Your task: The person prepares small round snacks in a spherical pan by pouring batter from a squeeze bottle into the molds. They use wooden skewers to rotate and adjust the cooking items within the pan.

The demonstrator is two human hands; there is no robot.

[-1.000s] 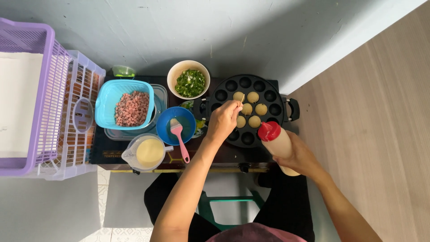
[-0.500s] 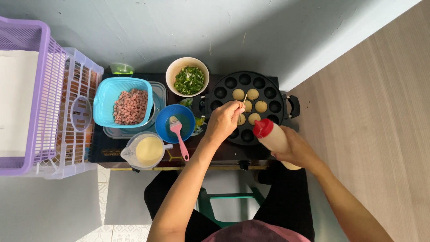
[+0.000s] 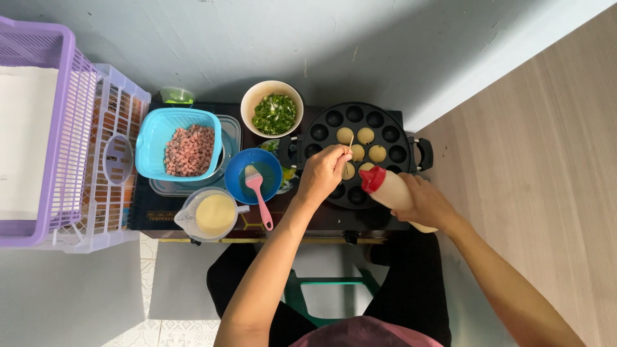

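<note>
**Skewer over the round pan, squeeze bottle waiting at its near edge**

The left hand [image 3: 324,172] is pinching a thin wooden skewer [image 3: 350,142] between closed fingertips, and the skewer's long axis is pointing up and away from the person, toward the far edge of the black round moulded pan [image 3: 321,132]. Its tip is hovering over the filled cups, where several pale batter balls [image 3: 365,135] are sitting near the pan's middle. The right hand [image 3: 425,202] is wrapping its fingers around a squeeze bottle [image 3: 389,189] with a red cap, lying tilted, cap toward the pan's near edge. The left hand is standing nearer the balls.

Along the left side of the low stand [image 3: 308,222] are sitting a blue bowl with a pink brush [image 3: 258,193], a jug of pale batter [image 3: 214,214], a blue tub of chopped pink meat [image 3: 188,149] and a bowl of chopped greens [image 3: 273,112]. Purple baskets [image 3: 64,148] are standing further left. Nothing is lying between skewer and balls.
</note>
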